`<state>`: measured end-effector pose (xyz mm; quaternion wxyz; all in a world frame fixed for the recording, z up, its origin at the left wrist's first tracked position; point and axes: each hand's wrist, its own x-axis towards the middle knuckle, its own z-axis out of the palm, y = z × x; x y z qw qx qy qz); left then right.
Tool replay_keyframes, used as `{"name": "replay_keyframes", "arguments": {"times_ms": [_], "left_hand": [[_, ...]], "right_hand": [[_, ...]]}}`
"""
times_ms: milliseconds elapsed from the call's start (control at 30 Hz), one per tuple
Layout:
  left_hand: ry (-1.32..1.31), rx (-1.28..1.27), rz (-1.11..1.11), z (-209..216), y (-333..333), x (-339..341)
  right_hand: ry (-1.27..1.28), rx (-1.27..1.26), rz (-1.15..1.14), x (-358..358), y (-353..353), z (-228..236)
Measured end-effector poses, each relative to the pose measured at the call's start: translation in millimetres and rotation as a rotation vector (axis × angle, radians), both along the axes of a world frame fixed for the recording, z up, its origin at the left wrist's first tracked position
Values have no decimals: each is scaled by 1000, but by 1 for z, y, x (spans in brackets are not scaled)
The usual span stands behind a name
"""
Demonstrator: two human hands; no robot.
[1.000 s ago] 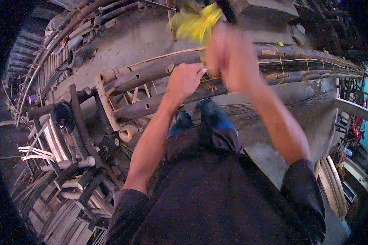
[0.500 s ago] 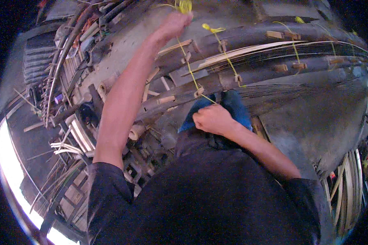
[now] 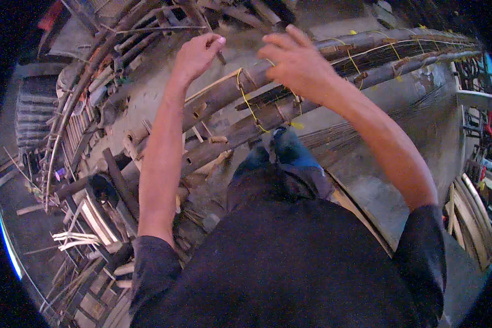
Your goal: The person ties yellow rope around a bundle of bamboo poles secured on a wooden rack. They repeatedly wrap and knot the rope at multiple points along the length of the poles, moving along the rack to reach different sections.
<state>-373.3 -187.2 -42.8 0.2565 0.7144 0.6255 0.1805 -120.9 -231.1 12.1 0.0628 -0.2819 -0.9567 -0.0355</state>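
Note:
Two long dark poles, a far pole [image 3: 361, 42] and a near pole [image 3: 246, 127], run side by side in front of my body, with thin strips between them. A yellow cord [image 3: 248, 103] spans the poles near their left part, passing over small wooden pieces. My left hand [image 3: 195, 59] is raised beyond the far pole, thumb and fingers pressed together. A narrow brown stick shape [image 3: 221, 57] shows by its fingertips; whether it is held I cannot make out. Over the far pole hovers my right hand [image 3: 298, 63], fingers apart and slightly curled, hiding part of the lashings.
Curved poles and a rack [image 3: 74, 109] of wood stand at the left. Pale split strips [image 3: 76, 238] and scrap wood lie at the lower left. Bent slats [image 3: 472, 218] lean at the right. A long board [image 3: 361, 210] lies beside my legs.
My right hand has risen from my lap to the far pole and opened. The left hand has lowered slightly leftward; the yellow bundle by it no longer shows. The whole view has shifted.

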Motion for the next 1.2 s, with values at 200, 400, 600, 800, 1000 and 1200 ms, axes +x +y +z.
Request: {"name": "replay_keyframes", "arguments": {"times_ms": [200,400,600,800,1000,1200], "left_hand": [[-67,8,52,39,-28,2],[-205,-24,103,36,-61,-14],[-226,-31,20,69,-54,49],[-436,-88,132,58,-98,49],[-459,-176,-15,48,-93,153],[-368,3,-439,61,-12,389]], "right_hand": [[-227,30,102,-1,13,-21],[162,-153,-20,34,4,-5],[356,-136,-223,38,-29,-22],[948,-252,-1100,90,-165,-92],[1431,-300,-1707,277,-242,-150],[1471,-332,-2052,434,-243,-322]]}}
